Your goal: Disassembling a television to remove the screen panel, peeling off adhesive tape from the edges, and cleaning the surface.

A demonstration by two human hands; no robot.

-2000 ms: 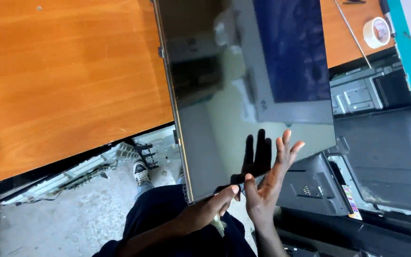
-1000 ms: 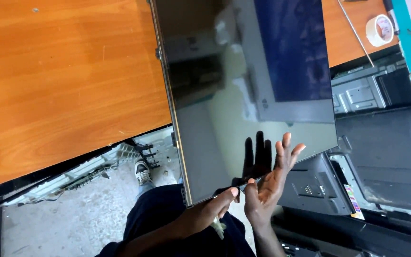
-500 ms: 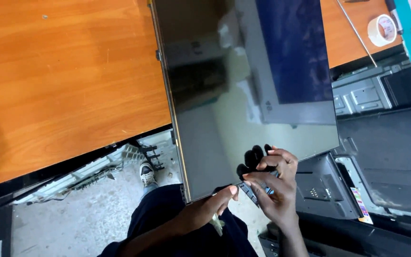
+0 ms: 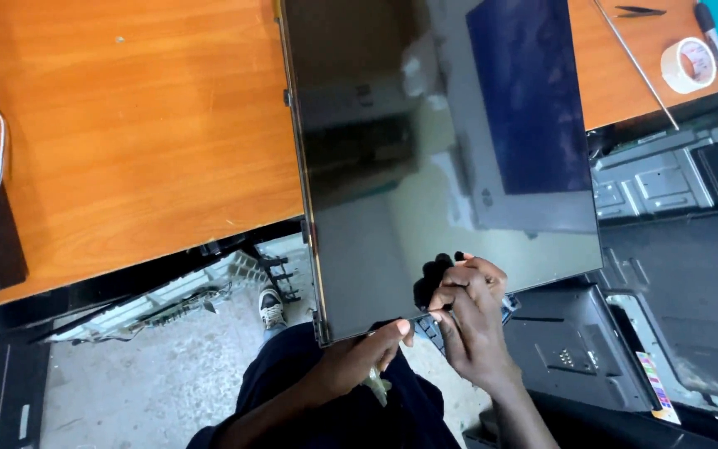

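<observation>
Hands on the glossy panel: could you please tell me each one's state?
Left hand: pinching the near edge of the dark panel.
Right hand: fingers curled at that edge.

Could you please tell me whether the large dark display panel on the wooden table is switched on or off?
Off: the display panel shows only dark glass mirroring the room and fingers.

You see: two hands, left hand (image 4: pixel 359 357) and right hand (image 4: pixel 467 320); one glossy dark panel (image 4: pixel 425 158); one wooden table (image 4: pixel 126 125); one tape roll (image 4: pixel 691 65); one shoe (image 4: pixel 271 308).
</observation>
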